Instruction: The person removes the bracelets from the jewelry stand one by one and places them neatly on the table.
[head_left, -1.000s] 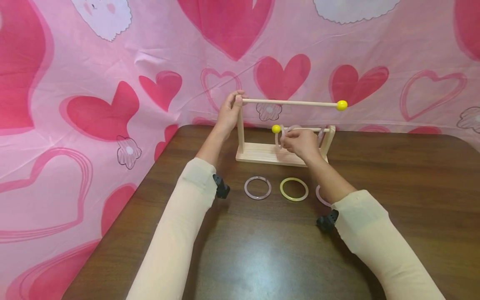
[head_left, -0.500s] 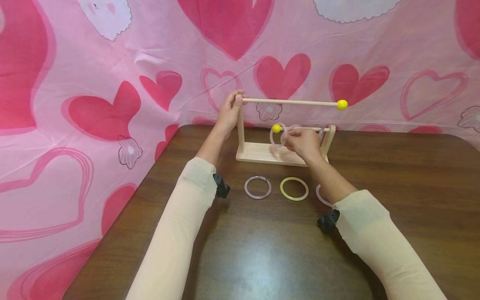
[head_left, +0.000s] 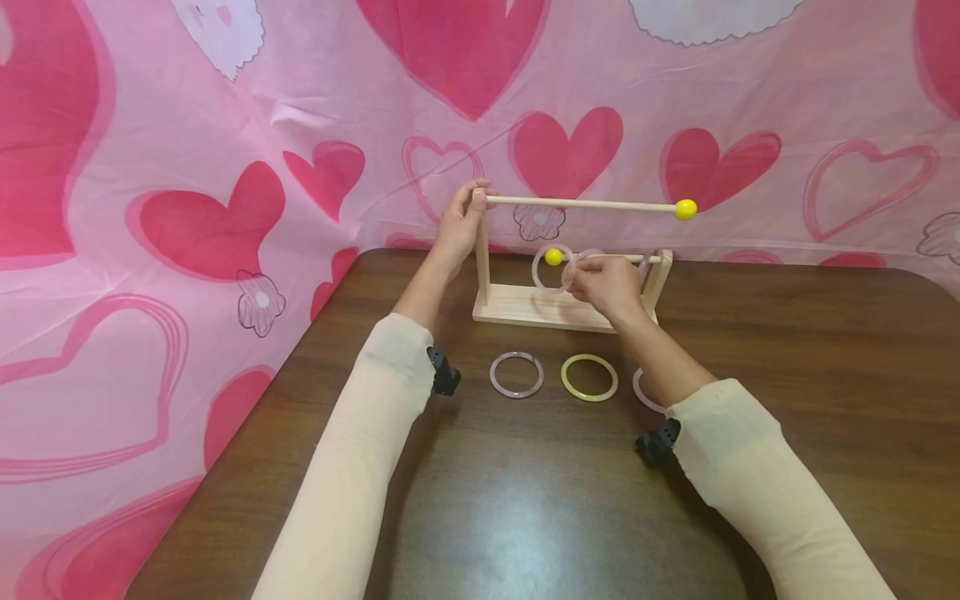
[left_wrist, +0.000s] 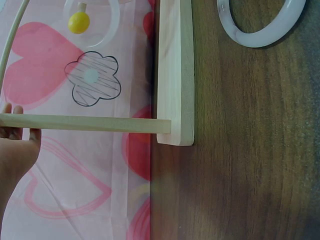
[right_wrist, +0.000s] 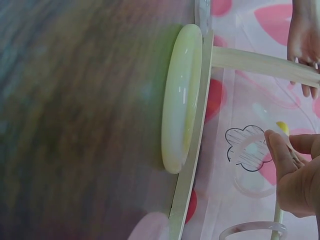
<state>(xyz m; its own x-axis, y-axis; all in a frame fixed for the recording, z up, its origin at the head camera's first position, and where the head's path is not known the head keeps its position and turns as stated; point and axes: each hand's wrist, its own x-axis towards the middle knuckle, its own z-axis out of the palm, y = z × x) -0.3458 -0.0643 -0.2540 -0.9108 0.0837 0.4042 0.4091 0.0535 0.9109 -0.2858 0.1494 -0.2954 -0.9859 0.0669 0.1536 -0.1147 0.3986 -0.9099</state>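
Observation:
A wooden stand [head_left: 525, 305] has two posts, each bearing a horizontal rod tipped with a yellow ball. My left hand [head_left: 456, 229] grips the top of the taller left post, thumb in front and fingers behind. Between thumb and fingers, my right hand [head_left: 609, 287] pinches a pale pink translucent bangle [head_left: 536, 273]. It faces the head camera at the lower rod's yellow ball [head_left: 552, 257], which shows within its outline; whether the ball is through it I cannot tell. Another bangle [right_wrist: 254, 227] hangs on that rod. The upper rod [head_left: 581, 203] carries no bangle.
In front of the stand, a lilac bangle [head_left: 492, 375], a yellow bangle [head_left: 564, 377] and a pink bangle [head_left: 638, 390] lie in a row on the brown table [head_left: 480, 517]. My right forearm partly covers the pink one. A heart-patterned cloth [head_left: 337, 92] hangs behind.
The bangle in my right hand has turned from nearly edge-on to facing the head camera, shifting slightly left around the ball's outline. My left hand stays on the post.

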